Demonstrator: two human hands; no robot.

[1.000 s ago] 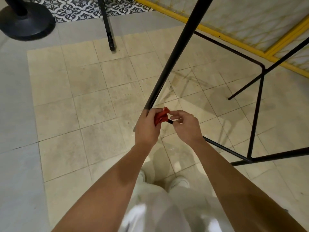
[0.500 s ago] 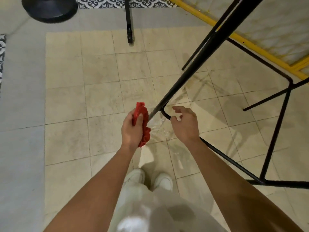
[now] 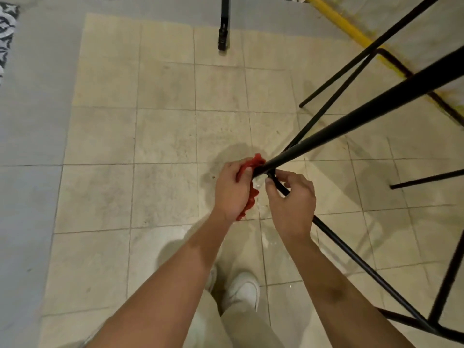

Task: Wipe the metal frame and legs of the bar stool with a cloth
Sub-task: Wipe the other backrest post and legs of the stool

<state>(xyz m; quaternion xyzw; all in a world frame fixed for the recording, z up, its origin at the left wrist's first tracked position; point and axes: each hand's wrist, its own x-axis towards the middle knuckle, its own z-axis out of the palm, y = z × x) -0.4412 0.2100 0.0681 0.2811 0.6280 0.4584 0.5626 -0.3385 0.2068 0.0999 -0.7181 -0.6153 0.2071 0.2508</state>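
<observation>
Since half a second ago the left hand (image 3: 232, 188) has carried the red cloth (image 3: 251, 172) rightward onto the black stool leg (image 3: 351, 119), and the right hand (image 3: 291, 197) has closed in on the footrest bar (image 3: 351, 257). The left hand is now clamped on the cloth, bunched against the leg's lower end just left of where the bar joins it; part of the cloth hangs below the palm. The right hand's thumb and fingers pinch the thin bar right beside that joint, so the two hands sit close together. The stool frame fans out to the right over the beige tiled floor (image 3: 163, 136). White shoes (image 3: 242, 290) stand near, below the hands.
</observation>
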